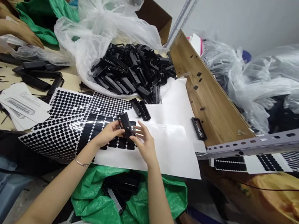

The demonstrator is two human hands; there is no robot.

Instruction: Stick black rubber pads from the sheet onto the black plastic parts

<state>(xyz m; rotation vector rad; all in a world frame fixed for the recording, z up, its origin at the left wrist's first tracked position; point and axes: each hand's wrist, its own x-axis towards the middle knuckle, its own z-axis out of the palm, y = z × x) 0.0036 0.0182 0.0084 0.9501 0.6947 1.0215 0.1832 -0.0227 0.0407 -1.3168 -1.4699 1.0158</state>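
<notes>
My left hand (109, 133) and my right hand (144, 144) meet over the table and both grip one small black plastic part (125, 124), held tilted just above a white sheet of black adhesive pads (95, 128). The left fingers pinch its near end, the right fingers close on its far side. A silver bracelet (82, 162) circles my left wrist. Behind the hands lies a big heap of the same black parts (133, 70) spilling from a clear plastic bag (107, 19). One more black part (141, 109) rests beside the heap.
Sticker sheets of black dots (62, 121) cover the table's left. Another person's hand (23, 33) rests at far left near black frames (41, 75) and paper labels (22, 106). A wooden board (205, 94) walls the right side. A green bag (124, 202) with parts sits below.
</notes>
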